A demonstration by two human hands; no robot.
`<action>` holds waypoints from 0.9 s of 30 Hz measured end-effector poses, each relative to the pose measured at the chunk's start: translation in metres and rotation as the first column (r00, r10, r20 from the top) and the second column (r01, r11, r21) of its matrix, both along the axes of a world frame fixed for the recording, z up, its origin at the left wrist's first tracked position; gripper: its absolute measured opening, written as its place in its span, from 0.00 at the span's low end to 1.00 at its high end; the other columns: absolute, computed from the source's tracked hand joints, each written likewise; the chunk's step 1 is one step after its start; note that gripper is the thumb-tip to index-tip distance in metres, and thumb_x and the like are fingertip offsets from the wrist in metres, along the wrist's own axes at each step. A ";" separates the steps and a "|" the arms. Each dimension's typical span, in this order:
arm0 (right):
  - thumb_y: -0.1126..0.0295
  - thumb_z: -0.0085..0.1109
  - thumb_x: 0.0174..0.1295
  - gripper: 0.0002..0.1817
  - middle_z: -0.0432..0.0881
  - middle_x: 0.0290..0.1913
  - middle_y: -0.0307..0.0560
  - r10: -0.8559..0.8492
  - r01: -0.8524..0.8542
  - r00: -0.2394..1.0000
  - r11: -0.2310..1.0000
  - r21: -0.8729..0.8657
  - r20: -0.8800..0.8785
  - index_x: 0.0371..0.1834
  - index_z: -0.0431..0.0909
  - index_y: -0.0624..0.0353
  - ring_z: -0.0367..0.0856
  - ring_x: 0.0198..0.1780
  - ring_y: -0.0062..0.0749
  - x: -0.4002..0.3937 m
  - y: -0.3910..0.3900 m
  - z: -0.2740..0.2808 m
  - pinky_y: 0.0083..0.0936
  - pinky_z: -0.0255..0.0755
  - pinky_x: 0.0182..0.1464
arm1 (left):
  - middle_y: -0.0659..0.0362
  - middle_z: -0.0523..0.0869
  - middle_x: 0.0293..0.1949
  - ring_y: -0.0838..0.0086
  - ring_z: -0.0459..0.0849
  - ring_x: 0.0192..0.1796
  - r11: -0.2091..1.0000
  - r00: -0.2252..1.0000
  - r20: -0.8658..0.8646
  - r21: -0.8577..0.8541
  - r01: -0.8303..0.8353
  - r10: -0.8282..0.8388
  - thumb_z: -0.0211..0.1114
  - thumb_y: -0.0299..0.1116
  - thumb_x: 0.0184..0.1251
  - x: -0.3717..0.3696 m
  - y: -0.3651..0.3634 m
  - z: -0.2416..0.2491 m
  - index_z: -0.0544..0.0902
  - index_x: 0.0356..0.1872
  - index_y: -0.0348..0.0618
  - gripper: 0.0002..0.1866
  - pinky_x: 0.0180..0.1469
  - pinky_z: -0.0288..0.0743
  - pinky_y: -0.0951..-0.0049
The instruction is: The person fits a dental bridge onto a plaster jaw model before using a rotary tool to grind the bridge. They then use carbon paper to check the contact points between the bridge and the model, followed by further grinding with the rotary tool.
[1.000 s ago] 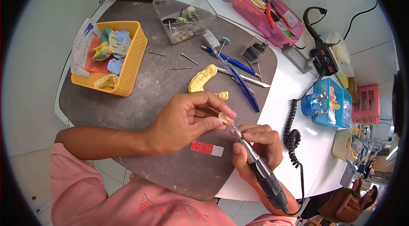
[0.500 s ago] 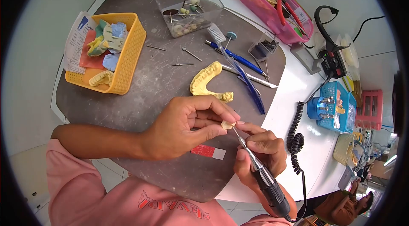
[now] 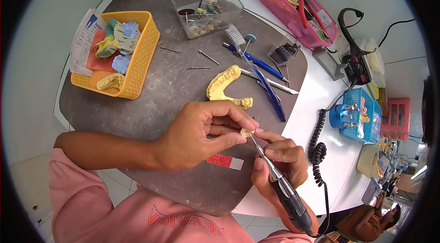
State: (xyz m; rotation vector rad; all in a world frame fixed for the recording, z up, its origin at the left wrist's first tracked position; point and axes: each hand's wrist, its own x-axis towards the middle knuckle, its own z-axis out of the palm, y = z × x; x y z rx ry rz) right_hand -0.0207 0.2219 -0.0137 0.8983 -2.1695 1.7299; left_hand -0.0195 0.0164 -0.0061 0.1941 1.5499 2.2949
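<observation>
Between the thumb and fingers of my left hand (image 3: 195, 135) is a small cream-coloured piece (image 3: 246, 133). My right hand (image 3: 286, 158) is wrapped round a silver and black rotary handpiece (image 3: 286, 192), whose thin tip meets the small piece. The fingertips of both hands are close together there. Just beyond my left hand a yellow horseshoe-shaped dental model (image 3: 222, 86) lies on the dark mat (image 3: 169, 87). A red and white strip (image 3: 225, 161) lies under my left hand's near side.
A yellow basket (image 3: 146, 46) with models stands at the left, a clear box (image 3: 206, 7) of burs behind. Brush (image 3: 263, 82), blue pen (image 3: 266, 64) and knife (image 3: 275, 83) lie beyond the hands. Right: coiled cord (image 3: 317, 153), pink basket (image 3: 275, 2), blue basket (image 3: 353, 131), another person (image 3: 369, 222).
The small piece looks slightly turned in my left fingers. The view has shifted a little; both hands keep nearly the same place.
</observation>
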 end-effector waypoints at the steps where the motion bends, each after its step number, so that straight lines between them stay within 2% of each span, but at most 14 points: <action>1: 0.81 0.71 0.49 0.15 0.81 0.27 0.52 -0.002 0.002 1.000 1.000 0.006 0.000 0.33 0.71 0.66 0.89 0.45 0.55 0.000 0.000 0.000 0.31 0.84 0.41 | 0.46 0.81 0.54 0.67 0.81 0.60 1.000 1.000 0.001 0.001 0.000 0.000 0.60 0.14 0.66 0.000 0.000 0.000 0.78 0.47 0.31 0.10 0.64 0.77 0.71; 27: 0.81 0.70 0.49 0.14 0.81 0.26 0.53 0.026 -0.026 1.000 0.999 -0.019 0.014 0.33 0.72 0.67 0.89 0.44 0.56 -0.001 0.000 0.000 0.35 0.84 0.45 | 0.47 0.80 0.54 0.66 0.81 0.61 1.000 1.000 -0.027 -0.031 -0.002 0.002 0.60 0.13 0.65 -0.001 0.000 0.002 0.78 0.46 0.32 0.10 0.62 0.80 0.71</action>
